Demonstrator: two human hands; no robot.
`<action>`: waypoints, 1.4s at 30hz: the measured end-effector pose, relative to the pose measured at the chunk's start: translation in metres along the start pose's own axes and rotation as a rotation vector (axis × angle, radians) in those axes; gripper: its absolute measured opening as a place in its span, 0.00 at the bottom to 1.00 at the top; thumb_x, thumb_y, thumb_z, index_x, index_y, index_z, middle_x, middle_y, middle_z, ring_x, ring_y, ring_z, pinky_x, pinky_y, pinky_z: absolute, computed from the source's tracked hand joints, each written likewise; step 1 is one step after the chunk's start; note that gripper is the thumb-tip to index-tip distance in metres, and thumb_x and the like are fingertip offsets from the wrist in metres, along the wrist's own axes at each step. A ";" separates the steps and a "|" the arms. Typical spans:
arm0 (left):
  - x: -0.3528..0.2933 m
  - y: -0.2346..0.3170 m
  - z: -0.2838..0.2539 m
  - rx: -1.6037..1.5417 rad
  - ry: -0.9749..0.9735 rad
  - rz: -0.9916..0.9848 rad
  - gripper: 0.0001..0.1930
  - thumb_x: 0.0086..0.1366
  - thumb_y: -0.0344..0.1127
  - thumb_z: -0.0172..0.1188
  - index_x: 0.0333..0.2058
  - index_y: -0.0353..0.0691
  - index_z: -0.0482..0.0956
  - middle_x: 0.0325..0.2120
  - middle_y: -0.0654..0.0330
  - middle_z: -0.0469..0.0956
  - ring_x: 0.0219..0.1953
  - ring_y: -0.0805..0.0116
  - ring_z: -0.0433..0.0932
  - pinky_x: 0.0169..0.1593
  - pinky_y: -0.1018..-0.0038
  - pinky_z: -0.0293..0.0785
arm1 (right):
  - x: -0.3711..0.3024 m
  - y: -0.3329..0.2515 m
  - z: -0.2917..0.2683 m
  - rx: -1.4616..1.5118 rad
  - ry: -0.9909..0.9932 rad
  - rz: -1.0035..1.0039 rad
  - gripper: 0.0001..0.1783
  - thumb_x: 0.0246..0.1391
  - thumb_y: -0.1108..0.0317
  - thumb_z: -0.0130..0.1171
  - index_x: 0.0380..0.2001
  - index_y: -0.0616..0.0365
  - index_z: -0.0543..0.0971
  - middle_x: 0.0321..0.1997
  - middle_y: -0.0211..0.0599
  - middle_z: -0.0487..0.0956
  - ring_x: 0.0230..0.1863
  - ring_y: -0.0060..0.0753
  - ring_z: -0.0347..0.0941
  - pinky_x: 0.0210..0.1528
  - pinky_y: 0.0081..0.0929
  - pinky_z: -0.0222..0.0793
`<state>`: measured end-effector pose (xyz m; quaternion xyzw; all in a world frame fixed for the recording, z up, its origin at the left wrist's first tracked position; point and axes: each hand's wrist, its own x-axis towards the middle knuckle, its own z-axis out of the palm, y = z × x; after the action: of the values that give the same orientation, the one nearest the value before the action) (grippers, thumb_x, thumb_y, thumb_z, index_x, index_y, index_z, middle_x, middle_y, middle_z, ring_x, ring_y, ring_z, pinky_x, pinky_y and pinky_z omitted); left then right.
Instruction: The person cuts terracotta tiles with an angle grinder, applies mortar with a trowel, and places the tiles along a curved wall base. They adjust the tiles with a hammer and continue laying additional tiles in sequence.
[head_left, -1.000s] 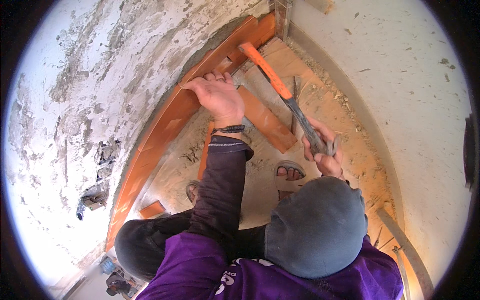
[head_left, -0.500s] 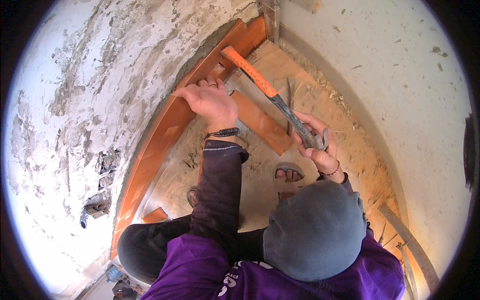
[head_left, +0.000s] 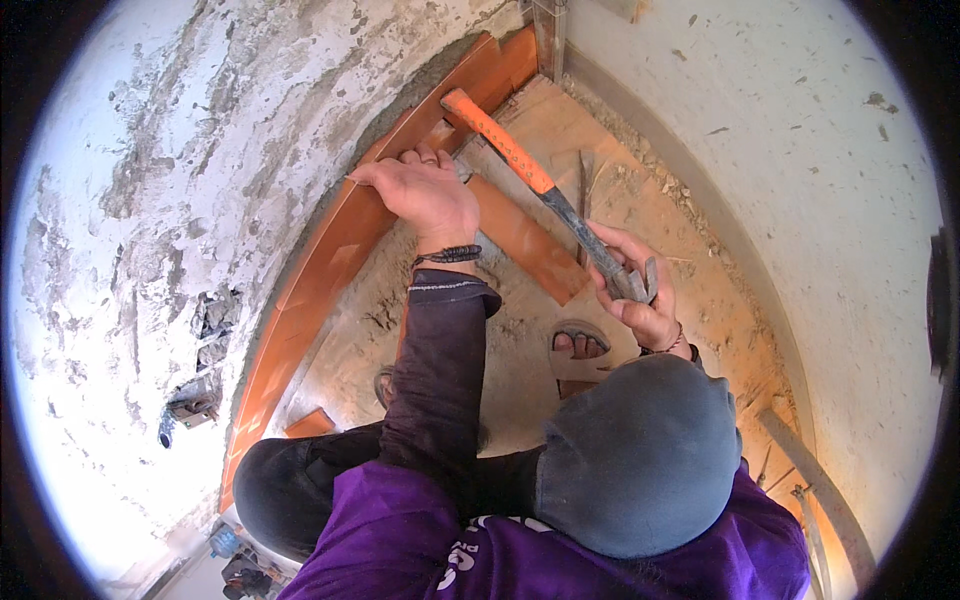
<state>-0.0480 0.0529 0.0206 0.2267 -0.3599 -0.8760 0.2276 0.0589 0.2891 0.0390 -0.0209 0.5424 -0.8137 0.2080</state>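
Note:
My left hand (head_left: pixel 425 198) presses against the orange-brown tile skirting (head_left: pixel 340 265) along the foot of the left wall, its thumb stretched along the tile edge and its fingers partly hidden behind the palm. In my right hand (head_left: pixel 640 312) is a hammer (head_left: pixel 508 150), gripped by its metal head. Its orange grip points away from me, with the end at the face of the skirting, beyond my left hand; whether it touches cannot be told. A loose orange-brown tile (head_left: pixel 530 243) lies on the floor between my hands.
A rough, mortar-smeared wall (head_left: pixel 180 180) rises at the left, a pale wall (head_left: pixel 760 110) at the right. A small tile piece (head_left: pixel 311 424) sits by my knee. A long curved-looking strip (head_left: pixel 825 495) lies at the lower right. Rubble (head_left: pixel 640 150) lines the floor's edge.
Hardly anything differs. The view has shifted slightly; both hands and the hammer keep almost the same places against the skirting.

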 end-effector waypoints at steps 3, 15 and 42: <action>0.000 0.003 0.002 -0.004 0.018 -0.004 0.38 0.63 0.76 0.37 0.53 0.46 0.59 0.34 0.66 0.53 0.33 0.71 0.53 0.44 0.71 0.53 | -0.009 -0.002 0.003 0.035 0.015 0.007 0.46 0.30 0.60 0.61 0.59 0.68 0.68 0.34 0.30 0.72 0.33 0.20 0.65 0.34 0.17 0.61; 0.000 0.004 0.001 0.053 0.016 -0.023 0.52 0.61 0.78 0.36 0.67 0.38 0.38 0.60 0.54 0.51 0.57 0.59 0.57 0.66 0.55 0.42 | -0.010 -0.002 0.005 0.009 -0.015 0.052 0.47 0.31 0.60 0.62 0.60 0.67 0.67 0.34 0.28 0.72 0.33 0.19 0.64 0.35 0.16 0.59; -0.002 0.004 0.002 0.041 0.031 -0.012 0.47 0.63 0.76 0.34 0.66 0.42 0.41 0.48 0.57 0.54 0.42 0.66 0.57 0.62 0.58 0.46 | 0.000 -0.001 0.002 -0.059 -0.032 -0.036 0.47 0.31 0.58 0.61 0.60 0.67 0.67 0.32 0.30 0.71 0.31 0.20 0.65 0.32 0.18 0.59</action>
<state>-0.0469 0.0527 0.0250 0.2470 -0.3729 -0.8661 0.2233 0.0585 0.2878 0.0410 -0.0499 0.5624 -0.8004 0.2011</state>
